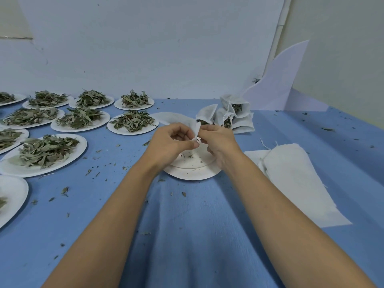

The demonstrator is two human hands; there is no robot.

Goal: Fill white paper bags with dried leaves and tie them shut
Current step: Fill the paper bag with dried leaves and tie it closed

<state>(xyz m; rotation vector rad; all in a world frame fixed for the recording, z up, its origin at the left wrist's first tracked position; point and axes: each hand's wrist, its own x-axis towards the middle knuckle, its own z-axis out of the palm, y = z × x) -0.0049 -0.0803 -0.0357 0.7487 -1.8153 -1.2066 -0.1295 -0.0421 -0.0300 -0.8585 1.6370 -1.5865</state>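
Left hand [174, 142] and right hand [220, 140] in a fingertip pinch on one white paper bag [196, 129] above a plate [193, 173].

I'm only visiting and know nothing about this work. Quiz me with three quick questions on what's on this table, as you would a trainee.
1. True or false: the left hand and the right hand both pinch one bag.
2. The plate under the hands holds: A) a heap of leaves, B) only crumbs, C) a cup.
3. Fill in: the heaped plates all lie on the person's ____ side.
Key: 1 true; 2 B; 3 left.
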